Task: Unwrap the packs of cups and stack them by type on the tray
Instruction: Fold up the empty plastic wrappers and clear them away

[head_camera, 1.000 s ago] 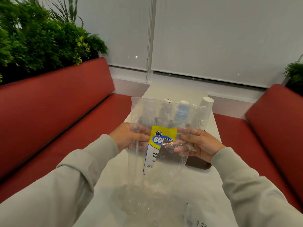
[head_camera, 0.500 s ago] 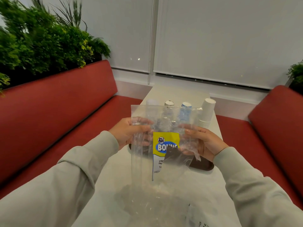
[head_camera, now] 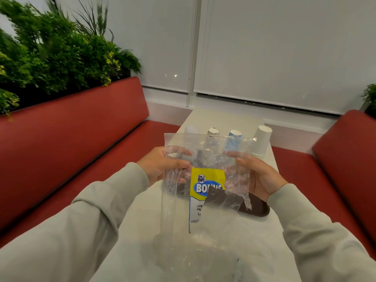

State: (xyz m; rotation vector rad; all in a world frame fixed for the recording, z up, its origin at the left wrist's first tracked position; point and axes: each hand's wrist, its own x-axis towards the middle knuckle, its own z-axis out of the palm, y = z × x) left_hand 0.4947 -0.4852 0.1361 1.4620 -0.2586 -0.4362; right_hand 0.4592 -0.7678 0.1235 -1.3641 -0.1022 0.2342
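Sitting between red benches [head_camera: 71,129] beneath drawn white blinds [head_camera: 284,47], I face a white table [head_camera: 223,121]. Four upturned cup stacks [head_camera: 262,141] stand by a dark tray [head_camera: 258,208]; whether on it, I cannot tell. My left hand [head_camera: 160,165] and right hand [head_camera: 258,176] each pinch an empty clear wrapper [head_camera: 205,200] above the tray.

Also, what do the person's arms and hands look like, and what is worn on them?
Both arms wear long, loose sleeves of plain pale grey-green fabric, left sleeve and right sleeve alike, with a cuff at the wrist. The left hand and right hand are bare: no gloves, rings or watch show.
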